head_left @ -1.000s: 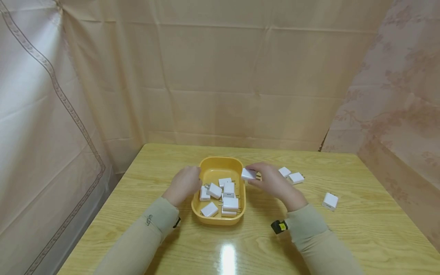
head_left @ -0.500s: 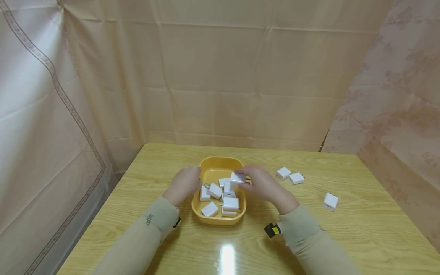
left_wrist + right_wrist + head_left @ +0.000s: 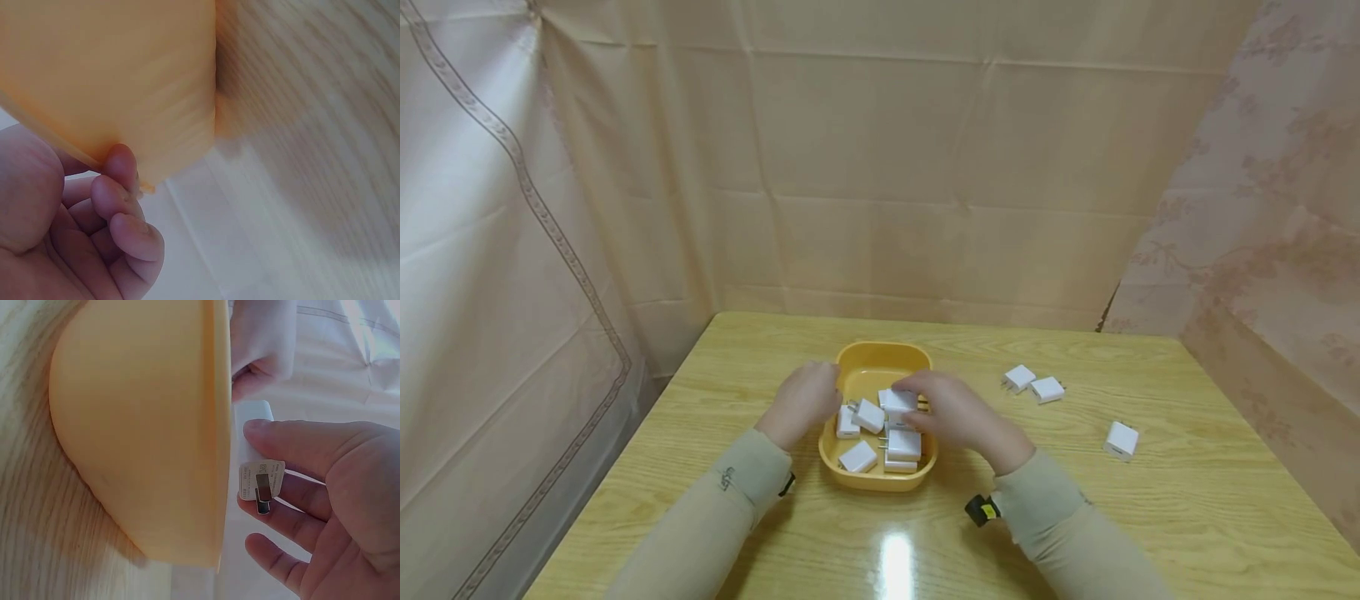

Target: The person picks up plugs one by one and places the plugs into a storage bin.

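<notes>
A yellow plastic basin (image 3: 883,482) stands on the table with several white charger plugs (image 3: 857,457) lying loosely inside. My left hand (image 3: 802,404) grips the basin's left rim; in the left wrist view its curled fingers (image 3: 134,237) pinch the edge of the yellow wall (image 3: 125,75). My right hand (image 3: 958,412) pinches another white charger plug (image 3: 255,440) between thumb and fingers, over the right side of the basin. Its metal prongs (image 3: 263,490) point back toward the palm. In the head view this plug overlaps those below it, so whether they touch I cannot tell.
On the wooden table (image 3: 700,517), two charger plugs (image 3: 1019,378) lie side by side right of the basin. A single charger plug (image 3: 1122,440) sits farther right and nearer. Cloth curtains (image 3: 880,183) hang behind the table and at both sides.
My right hand has moved left with the charger plug, from beside the basin's right rim to over the plugs inside. My left hand has stayed on the rim.
</notes>
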Motion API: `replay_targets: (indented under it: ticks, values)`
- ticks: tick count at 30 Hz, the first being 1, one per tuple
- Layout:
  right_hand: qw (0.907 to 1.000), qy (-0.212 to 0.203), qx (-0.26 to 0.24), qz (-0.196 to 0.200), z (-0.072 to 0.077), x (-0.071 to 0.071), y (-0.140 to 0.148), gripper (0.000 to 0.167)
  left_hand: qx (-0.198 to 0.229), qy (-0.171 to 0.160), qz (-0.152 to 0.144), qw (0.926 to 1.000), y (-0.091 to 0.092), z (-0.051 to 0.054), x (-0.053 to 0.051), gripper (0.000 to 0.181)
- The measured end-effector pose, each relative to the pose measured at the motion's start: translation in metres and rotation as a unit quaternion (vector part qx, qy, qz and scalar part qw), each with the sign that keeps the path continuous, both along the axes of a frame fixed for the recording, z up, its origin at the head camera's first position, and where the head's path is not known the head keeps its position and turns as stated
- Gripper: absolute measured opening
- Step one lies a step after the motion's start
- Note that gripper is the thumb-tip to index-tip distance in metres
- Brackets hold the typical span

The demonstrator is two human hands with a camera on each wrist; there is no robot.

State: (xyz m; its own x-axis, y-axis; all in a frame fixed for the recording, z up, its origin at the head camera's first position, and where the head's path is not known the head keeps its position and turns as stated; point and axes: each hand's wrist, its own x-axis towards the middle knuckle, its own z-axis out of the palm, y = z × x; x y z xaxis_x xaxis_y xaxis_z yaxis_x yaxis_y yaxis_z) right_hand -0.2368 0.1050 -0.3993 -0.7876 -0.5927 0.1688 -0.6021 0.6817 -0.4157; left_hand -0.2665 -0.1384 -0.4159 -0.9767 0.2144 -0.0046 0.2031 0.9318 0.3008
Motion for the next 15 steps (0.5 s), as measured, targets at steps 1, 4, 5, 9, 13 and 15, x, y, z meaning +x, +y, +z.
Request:
replay_targets:
  ticks: [1, 4, 5, 9, 13, 15]
  values:
    - [1.0, -0.001, 0.002, 0.002, 0.0, 0.0, -0.001, 0.042, 0.001, 0.0, 0.0, 1.0, 0.0, 0.0, 0.0, 0.026]
    - [0.9999, -0.006, 0.004, 0.009, -0.001, 0.002, -0.005, 0.042, 0.004, -0.001, 0.0, 1.0, 0.0, 0.0, 0.0, 0.028]
    - [0.9999, -0.006, 0.004, 0.013, -0.001, 0.003, -0.006, 0.042, 0.005, -0.001, 0.0, 1.0, 0.0, 0.0, 0.0, 0.028]
    - [0.9995, -0.005, 0.002, 0.032, -0.002, 0.006, -0.011, 0.042, 0.005, -0.002, -0.001, 1.0, 0.0, 0.0, 0.0, 0.028]
    - [0.9987, -0.011, -0.002, 0.049, -0.002, 0.008, -0.016, 0.04, 0.007, -0.001, -0.004, 1.0, -0.001, 0.0, 0.001, 0.027]
    - [0.9985, -0.016, -0.002, 0.052, -0.002, 0.009, -0.018, 0.039, 0.006, 0.002, -0.007, 1.0, -0.001, 0.0, 0.001, 0.027]
